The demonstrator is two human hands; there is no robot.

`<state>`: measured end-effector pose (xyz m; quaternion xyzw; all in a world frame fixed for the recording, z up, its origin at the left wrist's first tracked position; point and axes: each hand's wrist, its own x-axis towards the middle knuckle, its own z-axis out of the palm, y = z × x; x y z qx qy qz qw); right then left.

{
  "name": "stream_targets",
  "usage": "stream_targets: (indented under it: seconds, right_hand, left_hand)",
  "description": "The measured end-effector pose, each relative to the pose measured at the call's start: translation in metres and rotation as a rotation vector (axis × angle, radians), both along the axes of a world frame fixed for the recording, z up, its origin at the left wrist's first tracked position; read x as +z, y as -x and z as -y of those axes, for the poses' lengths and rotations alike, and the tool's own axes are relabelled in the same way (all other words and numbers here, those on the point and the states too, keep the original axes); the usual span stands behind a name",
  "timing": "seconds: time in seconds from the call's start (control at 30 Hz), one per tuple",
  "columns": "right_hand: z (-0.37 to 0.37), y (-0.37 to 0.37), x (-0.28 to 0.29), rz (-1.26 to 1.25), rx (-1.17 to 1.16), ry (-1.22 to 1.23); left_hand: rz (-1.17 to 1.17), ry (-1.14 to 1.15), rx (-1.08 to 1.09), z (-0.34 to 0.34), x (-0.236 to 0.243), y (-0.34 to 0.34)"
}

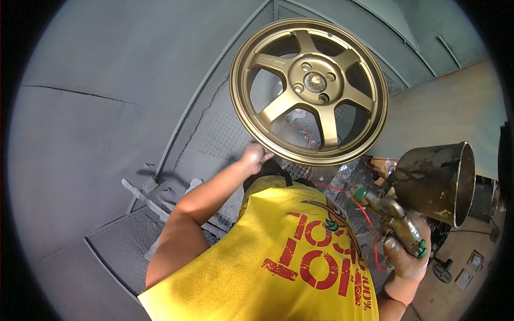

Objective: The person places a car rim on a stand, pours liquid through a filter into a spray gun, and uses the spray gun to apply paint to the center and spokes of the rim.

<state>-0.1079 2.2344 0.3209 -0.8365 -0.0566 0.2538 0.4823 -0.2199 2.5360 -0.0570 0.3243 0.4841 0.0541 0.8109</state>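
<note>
A gold six-spoke car wheel rim (pixel 326 125) stands in front of me, its face toward me and a gold centre piece in its hub. At its lower left edge is my left hand (pixel 256 157), fingers curled; whether they grip the rim or something behind it cannot be made out. On the right, my right hand (pixel 401 260) is wrapped around a metal spray gun (pixel 395 211) with green end parts. A large, paint-stained metal cup (pixel 425 179) sits by the gun's front, tilted with its wide mouth to the right. The gun is apart from the wheel rim.
A thin red hose (pixel 365 214) runs below the wheel toward the right. Grey, paint-dusted walls (pixel 96 123) enclose the left side. Coated bars (pixel 144 200) stick out at lower left, beside a grey panel (pixel 120 251). A small fan (pixel 443 271) is at lower right.
</note>
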Motion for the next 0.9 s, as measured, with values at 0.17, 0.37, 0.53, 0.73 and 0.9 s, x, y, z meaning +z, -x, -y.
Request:
stream_targets:
  seconds: [0.17, 0.37, 0.53, 0.73, 0.9]
  right_hand:
    - [0.02, -0.014, -0.011, 0.127, -0.092, -0.008]
    - [0.015, -0.018, -0.01, 0.165, -0.13, -0.06]
    - [0.028, 0.001, -0.006, 0.162, -0.088, -0.054]
    - [0.011, -0.003, 0.009, -0.168, 0.129, -0.092]
    - [0.003, 0.004, 0.005, -0.062, -0.045, -0.026]
  left_hand:
    - [-0.059, -0.15, -0.005, -0.043, 0.013, -0.006]
    - [-0.023, -0.038, 0.009, -0.005, 0.012, -0.005]
    - [0.025, 0.083, -0.047, 0.035, 0.007, -0.002]
    - [-0.023, 0.083, -0.326, 0.052, 0.015, 0.001]
    - [-0.031, 0.121, -0.193, 0.028, -0.009, 0.009]
